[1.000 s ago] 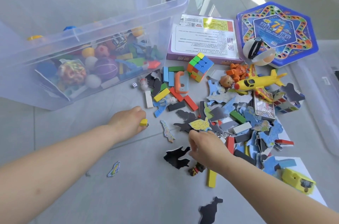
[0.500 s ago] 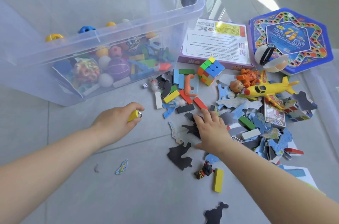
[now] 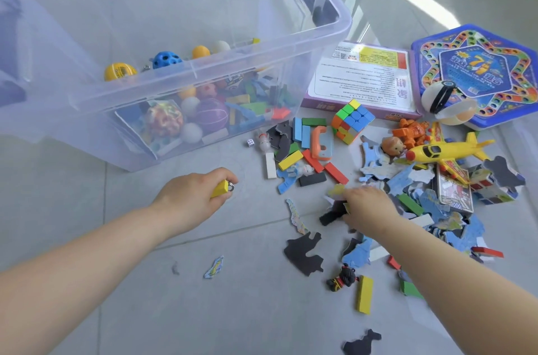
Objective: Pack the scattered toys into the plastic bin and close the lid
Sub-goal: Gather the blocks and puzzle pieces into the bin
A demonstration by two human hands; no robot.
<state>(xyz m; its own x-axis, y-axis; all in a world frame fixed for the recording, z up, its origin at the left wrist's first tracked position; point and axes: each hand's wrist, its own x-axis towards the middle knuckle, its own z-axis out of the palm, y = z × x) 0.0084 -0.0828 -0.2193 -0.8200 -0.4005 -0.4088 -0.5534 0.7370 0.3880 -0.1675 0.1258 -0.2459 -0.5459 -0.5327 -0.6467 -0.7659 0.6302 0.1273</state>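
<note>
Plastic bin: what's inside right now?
Balls, including a blue holed ball and a yellow ball, plus coloured blocks. The plastic bin's translucent wall blurs the rest; anything under the pile is hidden.

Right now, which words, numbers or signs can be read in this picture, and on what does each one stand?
"7": big yellow digit on the blue hexagon box.
Other characters on that box: blurred.
Purple box label: small print, upside down, too small to read.
Card pack: blurred.
</note>
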